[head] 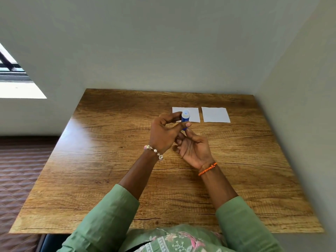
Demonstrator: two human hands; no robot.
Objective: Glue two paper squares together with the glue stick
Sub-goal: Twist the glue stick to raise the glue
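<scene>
Head view: the glue stick (185, 119) is being gripped upright above the desk (109, 160) by the left hand (164, 132), fingers curled around it, while its base is being pinched by the right hand (194, 149). Two paper squares (215, 114) are lying just beyond the hands.

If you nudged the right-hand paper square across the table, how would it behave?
The right square looks thin and lies flat on the wooden table, so it would probably slide easily and weigh almost nothing. Lifted by one edge, it would likely droop. It touches nothing else, so a nudge or draught could probably shift it.
</scene>
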